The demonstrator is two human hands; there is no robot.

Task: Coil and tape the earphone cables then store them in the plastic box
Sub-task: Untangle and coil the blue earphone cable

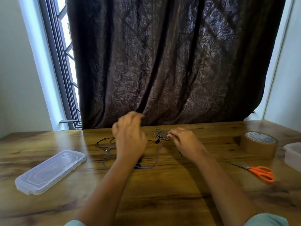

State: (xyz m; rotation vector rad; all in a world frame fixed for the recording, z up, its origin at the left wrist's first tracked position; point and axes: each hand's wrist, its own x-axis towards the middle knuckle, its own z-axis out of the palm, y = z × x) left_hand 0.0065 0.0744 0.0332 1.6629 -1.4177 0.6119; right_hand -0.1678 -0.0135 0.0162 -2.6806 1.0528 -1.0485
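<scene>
My right hand (183, 138) pinches a small coil of earphone cable (160, 134) just above the wooden table (162, 193), near its back edge. A purple cable (156, 159) runs down from the coil to a dark earbud (137, 166) on the table. My left hand (130, 136) is raised to the left of the coil and blurred by motion, with its fingers bent; no cable shows in it. A black earphone cable (104, 141) lies loose to the left of that hand. Only a corner of the plastic box (293, 154) shows, at the right edge.
The clear plastic lid (50, 171) lies flat at the front left. A roll of brown tape (259, 144) stands at the back right, with orange-handled scissors (260, 172) in front of it. A dark curtain (171, 62) hangs behind the table.
</scene>
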